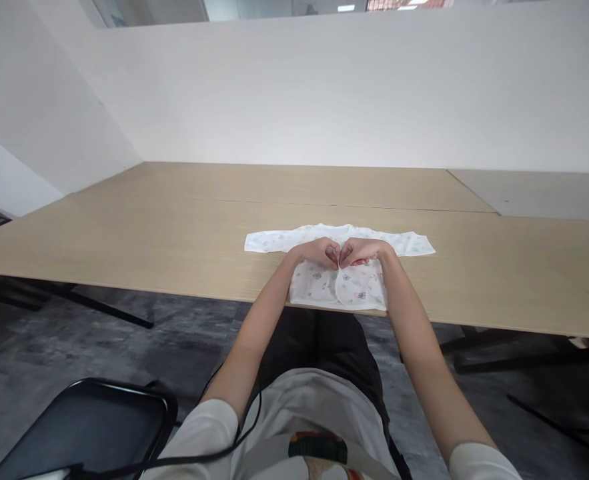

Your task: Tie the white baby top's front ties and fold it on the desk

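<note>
A small white baby shirt (311, 285) with a fine coloured print lies spread on the table, its long sleeves stretched out to both sides. The lower hem reaches the table's front edge. My left hand (321, 251) and my right hand (359, 251) meet at the middle of the shirt's front opening. Both are closed, with fingertips pinching the overlapping cloth edges close together. Whatever fastening may sit between the fingertips is hidden. Below the hands, one rounded front flap overlaps the other.
The wooden table (174, 233) runs wide to both sides, with a white wall (324, 100) behind it. A black chair (94, 427) stands at the lower left. A black cable (199, 459) hangs along my left arm.
</note>
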`<state>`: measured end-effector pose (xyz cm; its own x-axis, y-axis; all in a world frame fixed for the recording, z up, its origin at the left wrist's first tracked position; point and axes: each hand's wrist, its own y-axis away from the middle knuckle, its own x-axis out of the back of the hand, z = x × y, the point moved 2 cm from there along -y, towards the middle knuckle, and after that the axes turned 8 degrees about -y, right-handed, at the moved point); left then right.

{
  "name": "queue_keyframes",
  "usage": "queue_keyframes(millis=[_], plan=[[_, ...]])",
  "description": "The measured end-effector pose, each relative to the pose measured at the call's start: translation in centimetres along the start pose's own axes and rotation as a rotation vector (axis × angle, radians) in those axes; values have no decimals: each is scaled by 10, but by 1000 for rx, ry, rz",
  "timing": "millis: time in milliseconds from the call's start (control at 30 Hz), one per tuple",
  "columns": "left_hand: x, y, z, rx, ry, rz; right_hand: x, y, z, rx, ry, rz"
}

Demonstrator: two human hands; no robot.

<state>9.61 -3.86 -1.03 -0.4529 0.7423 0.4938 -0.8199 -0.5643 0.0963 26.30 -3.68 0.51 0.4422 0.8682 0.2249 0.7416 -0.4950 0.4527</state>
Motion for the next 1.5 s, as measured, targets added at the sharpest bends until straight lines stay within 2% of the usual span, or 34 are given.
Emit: queue_keyframes(millis=[567, 733, 1067, 1233, 1500], plan=[[-2, -1, 1, -20, -80, 44, 1, -2, 2, -37, 22, 11], [0, 1, 5, -46, -87, 98, 0, 0, -2, -46, 47, 43], [2, 1, 13, -101, -175, 202, -4, -3, -3, -39, 35, -14], [1, 3, 16, -115, -182, 154, -4, -5, 1, -27, 47, -26], [0, 6, 12, -46, -214, 100, -2, -5, 1, -20, 58, -31]])
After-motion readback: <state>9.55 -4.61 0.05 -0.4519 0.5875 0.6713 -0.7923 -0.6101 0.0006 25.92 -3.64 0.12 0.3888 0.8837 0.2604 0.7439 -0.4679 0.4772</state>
